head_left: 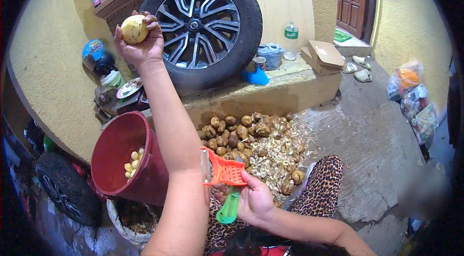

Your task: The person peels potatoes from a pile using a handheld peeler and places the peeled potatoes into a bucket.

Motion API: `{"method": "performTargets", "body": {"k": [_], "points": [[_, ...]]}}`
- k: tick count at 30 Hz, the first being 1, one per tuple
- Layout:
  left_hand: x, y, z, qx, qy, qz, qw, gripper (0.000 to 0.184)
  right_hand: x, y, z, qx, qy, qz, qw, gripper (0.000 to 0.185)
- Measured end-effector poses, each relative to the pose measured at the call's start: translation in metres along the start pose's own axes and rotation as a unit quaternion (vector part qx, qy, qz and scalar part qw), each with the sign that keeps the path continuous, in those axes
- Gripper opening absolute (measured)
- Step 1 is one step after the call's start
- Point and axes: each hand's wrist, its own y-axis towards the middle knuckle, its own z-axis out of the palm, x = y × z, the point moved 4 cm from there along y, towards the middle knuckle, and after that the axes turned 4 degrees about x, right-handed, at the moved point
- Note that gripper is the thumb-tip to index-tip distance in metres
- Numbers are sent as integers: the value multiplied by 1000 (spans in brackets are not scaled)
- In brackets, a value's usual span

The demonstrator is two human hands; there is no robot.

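Observation:
My left hand [145, 50] is raised before the wheel, its fingers wrapped round a peeled, pale yellow potato [134, 30] with dark streaks. Low in front of me, my right hand [257, 200] grips an orange peeler [224, 170] with a wide metal blade. A green-handled tool [228, 207] is in the same hand; its working end is mostly hidden behind the peeler. Brown unpeeled potatoes [241, 131] lie heaped on the ground by the ledge, beside scattered peelings [273, 161]. Several peeled potatoes [134, 163] sit inside the red bucket [157, 164], left of my forearm.
A large car wheel [249, 24] leans on the ledge [290, 87]. Near it are a blue plastic bag [271, 56], a clear bottle [290, 43] and a cardboard box [325, 55]. Clogs [362, 76] and filled plastic bags [408, 84] are at right; another tire [65, 188] is at left.

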Motion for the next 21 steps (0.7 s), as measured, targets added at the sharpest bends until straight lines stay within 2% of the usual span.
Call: {"method": "performTargets", "body": {"k": [4,6,9,10,12,14,16,18,21], "points": [[-7,-2,-3,-11,-11,4,1000,52,-15,-17,2,-34,-32,53,998,42],[-13,-2,-4,-16,2,12,1000,51,-20,-24,1,-7,-67,79,995,43],[-15,-7,-6,-6,-9,11,1000,51,-13,-6,-9,-32,-54,19,998,43],[-14,-9,-6,2,-18,9,1000,51,-11,7,-15,3,-11,-1,1000,44],[-14,-11,-11,-13,-11,7,1000,51,-12,13,-13,24,29,40,998,44],[-17,-12,-16,-29,-3,9,1000,51,-17,-3,-3,-15,-48,62,997,45],[-20,-13,-21,-49,4,11,999,51,-25,-16,-1,-41,-31,104,993,46],[-22,-14,-24,-45,10,17,999,50,-29,-22,-3,-34,-35,108,993,46],[-21,-17,-27,-46,8,12,999,50,-23,0,-15,-16,-15,54,998,47]]}}
